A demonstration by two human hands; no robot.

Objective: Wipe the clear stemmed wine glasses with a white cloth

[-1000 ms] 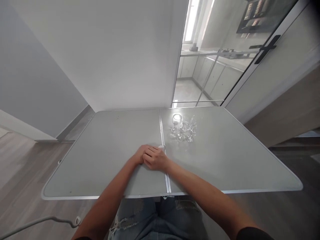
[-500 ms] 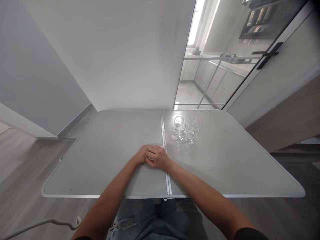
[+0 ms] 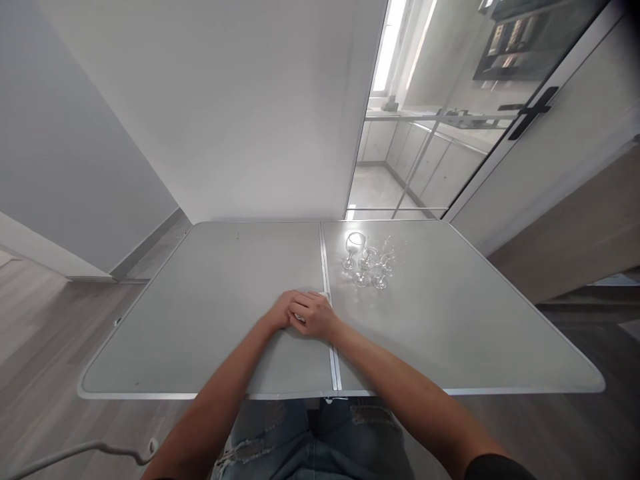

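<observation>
Showing from under the right hand is a white object.

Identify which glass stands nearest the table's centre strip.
The leftmost glass, its bowl crossed by bright glare; the other glasses stand farther right of the strip.

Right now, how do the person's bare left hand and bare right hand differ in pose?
The bare left hand lies partly covered; the bare right hand rests over it, bent fingers showing. The left hand points rightward, the right hand leftward. Both are at a small white object, mostly hidden.
</observation>
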